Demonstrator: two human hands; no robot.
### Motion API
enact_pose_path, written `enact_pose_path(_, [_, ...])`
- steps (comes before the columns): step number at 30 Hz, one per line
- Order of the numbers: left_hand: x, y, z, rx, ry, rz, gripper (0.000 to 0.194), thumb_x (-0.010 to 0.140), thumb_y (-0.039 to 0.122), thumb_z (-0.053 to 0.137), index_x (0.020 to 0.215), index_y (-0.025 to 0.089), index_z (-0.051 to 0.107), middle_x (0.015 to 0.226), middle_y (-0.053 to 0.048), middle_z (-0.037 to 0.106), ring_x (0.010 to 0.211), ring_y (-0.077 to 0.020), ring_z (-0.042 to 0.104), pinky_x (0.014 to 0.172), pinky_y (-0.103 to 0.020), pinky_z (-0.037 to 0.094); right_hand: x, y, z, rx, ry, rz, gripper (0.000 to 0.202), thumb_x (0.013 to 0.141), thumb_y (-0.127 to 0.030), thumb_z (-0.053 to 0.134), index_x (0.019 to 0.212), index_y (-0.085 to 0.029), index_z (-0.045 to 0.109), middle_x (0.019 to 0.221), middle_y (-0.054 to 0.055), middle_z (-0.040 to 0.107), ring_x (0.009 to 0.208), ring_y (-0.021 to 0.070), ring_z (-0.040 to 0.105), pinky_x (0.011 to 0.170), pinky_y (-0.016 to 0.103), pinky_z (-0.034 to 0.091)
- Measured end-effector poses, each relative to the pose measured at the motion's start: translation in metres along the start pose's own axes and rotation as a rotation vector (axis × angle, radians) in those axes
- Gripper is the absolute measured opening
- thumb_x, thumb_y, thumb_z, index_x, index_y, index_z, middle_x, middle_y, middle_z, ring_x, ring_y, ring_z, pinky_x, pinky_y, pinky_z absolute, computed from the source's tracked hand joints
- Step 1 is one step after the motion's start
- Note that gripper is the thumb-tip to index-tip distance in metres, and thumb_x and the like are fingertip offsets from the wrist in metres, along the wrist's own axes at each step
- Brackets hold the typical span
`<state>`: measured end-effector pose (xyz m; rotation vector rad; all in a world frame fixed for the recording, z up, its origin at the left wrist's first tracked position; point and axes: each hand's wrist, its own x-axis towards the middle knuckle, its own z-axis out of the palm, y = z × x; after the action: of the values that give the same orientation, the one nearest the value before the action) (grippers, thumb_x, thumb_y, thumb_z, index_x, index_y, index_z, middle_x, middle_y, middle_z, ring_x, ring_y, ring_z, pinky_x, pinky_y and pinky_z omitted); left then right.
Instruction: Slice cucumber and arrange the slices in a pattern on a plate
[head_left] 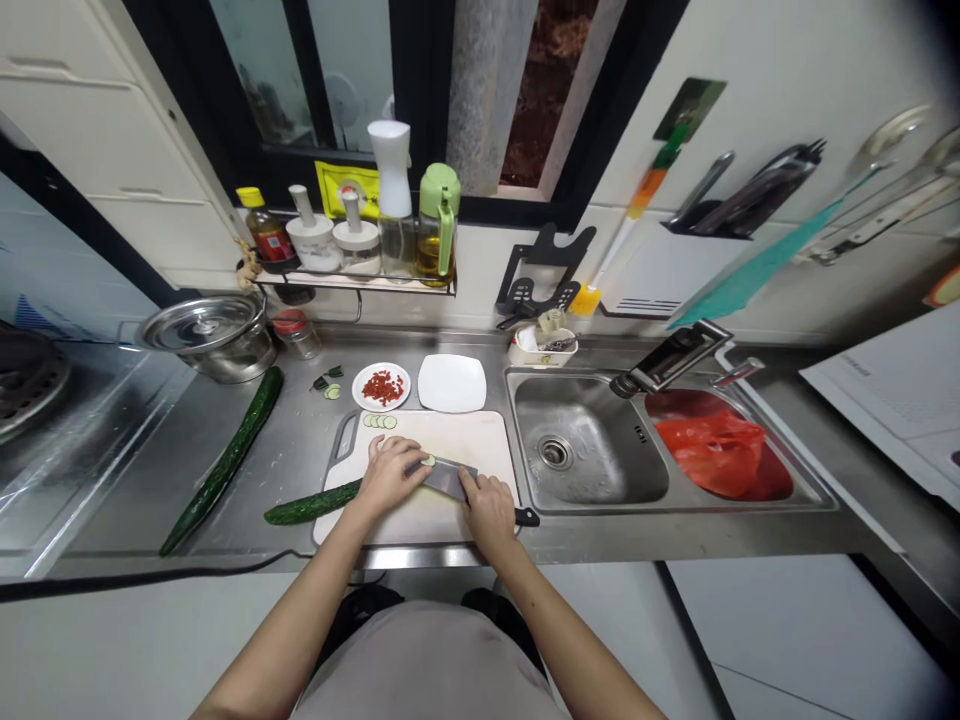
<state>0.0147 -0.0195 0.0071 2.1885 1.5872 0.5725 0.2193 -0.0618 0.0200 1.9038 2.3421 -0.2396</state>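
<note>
My left hand is closed over the right end of a cucumber that lies across the white cutting board. In my right hand is a kitchen knife, gripped near the blade, its black handle sticking out to the right. The blade is at the cucumber's end, beside my left fingertips. One cucumber slice sits on the blade. Several cut cucumber slices lie in a row at the board's upper left. A second, whole cucumber rests on the counter to the left.
Behind the board stand a plate of chopped red pieces and a white square plate. Cucumber end pieces lie nearby. A lidded steel pot is at back left. The sink is on the right, with a red bag in its second basin.
</note>
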Motion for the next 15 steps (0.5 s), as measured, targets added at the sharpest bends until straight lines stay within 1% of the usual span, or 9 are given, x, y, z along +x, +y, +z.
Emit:
enact_pose_path(2, [0.002, 0.000, 0.000, -0.017, -0.045, -0.001, 0.027, 0.087, 0.047, 0.053, 0.096, 0.030, 0.072, 0.106, -0.004, 0.069, 0.106, -0.0221, 0.055, 0.108, -0.049, 0.018, -0.002, 0.001, 0.000, 0.007, -0.019, 0.001, 0.045, 0.092, -0.019, 0.044, 0.136, -0.024, 0.047, 0.101, 0.011, 0.064, 0.097, 0.0221, 0.053, 0.082, 0.032, 0.032])
enact_pose_path(4, [0.004, 0.000, 0.002, -0.032, -0.079, 0.003, 0.027, 0.088, 0.046, 0.053, 0.094, 0.029, 0.073, 0.103, -0.004, 0.070, 0.103, -0.0208, 0.057, 0.106, -0.045, 0.022, -0.004, 0.003, 0.000, 0.013, -0.030, 0.000, 0.046, 0.090, -0.021, 0.048, 0.136, -0.024, 0.047, 0.102, 0.010, 0.064, 0.098, 0.0223, 0.052, 0.083, 0.032, 0.032])
enact_pose_path(8, [0.006, 0.002, 0.003, -0.043, -0.098, 0.037, 0.024, 0.089, 0.043, 0.053, 0.091, 0.028, 0.072, 0.100, -0.002, 0.071, 0.100, -0.0180, 0.059, 0.100, -0.038, 0.029, -0.008, 0.005, 0.003, 0.005, -0.037, 0.002, 0.047, 0.089, -0.022, 0.052, 0.136, -0.023, 0.048, 0.101, 0.010, 0.064, 0.098, 0.0226, 0.053, 0.083, 0.032, 0.032])
enact_pose_path(11, [0.008, 0.004, 0.003, -0.033, -0.113, 0.054, 0.025, 0.091, 0.041, 0.050, 0.089, 0.027, 0.071, 0.096, -0.002, 0.072, 0.095, -0.0177, 0.060, 0.096, -0.036, 0.032, -0.009, 0.007, 0.004, -0.001, -0.038, 0.002, 0.046, 0.089, -0.023, 0.051, 0.136, -0.023, 0.049, 0.100, 0.010, 0.064, 0.096, 0.0228, 0.054, 0.082, 0.033, 0.032])
enact_pose_path(15, [0.012, 0.005, 0.002, -0.022, -0.149, 0.033, 0.029, 0.093, 0.038, 0.046, 0.087, 0.025, 0.071, 0.090, -0.003, 0.072, 0.090, -0.0180, 0.061, 0.093, -0.035, 0.033, -0.009, 0.008, 0.007, -0.006, -0.036, -0.003, 0.049, 0.087, -0.024, 0.056, 0.135, -0.024, 0.049, 0.100, 0.009, 0.064, 0.096, 0.0231, 0.054, 0.082, 0.033, 0.031])
